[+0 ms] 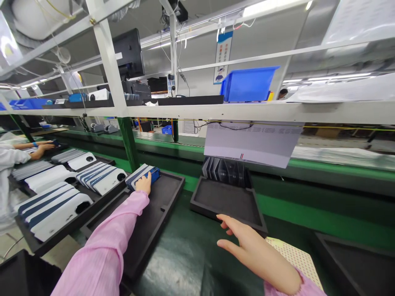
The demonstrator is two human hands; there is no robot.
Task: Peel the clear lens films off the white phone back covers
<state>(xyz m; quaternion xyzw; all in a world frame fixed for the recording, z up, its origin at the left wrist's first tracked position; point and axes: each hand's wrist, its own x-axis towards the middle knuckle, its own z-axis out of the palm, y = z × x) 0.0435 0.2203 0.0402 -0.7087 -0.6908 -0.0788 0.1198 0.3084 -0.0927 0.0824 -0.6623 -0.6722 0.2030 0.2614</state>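
Note:
My left hand (pixel 144 183) reaches to the far end of a long black tray (pixel 154 213). Its fingers are bent over a row of phone back covers (pixel 135 174), closed on the blue-faced one (pixel 154 174) at the right end. The fingertips behind the cover are partly hidden. Over the dark green mat (pixel 185 242), my right hand (pixel 239 238) hovers with thumb and fingers apart, holding nothing. Just beyond it lies a smaller black tray (pixel 228 199), with several dark, clear-edged pieces (pixel 224 170) upright at its back.
At left, black trays (pixel 55 242) hold leaning rows of white and blue phone covers (pixel 61 213). A co-worker's hands (pixel 40 150) are beyond them. A yellowish dotted sheet (pixel 296 259) and another black tray (pixel 361 263) lie at right. A white shelf beam (pixel 247 113) crosses above, carrying a blue bin (pixel 249 84).

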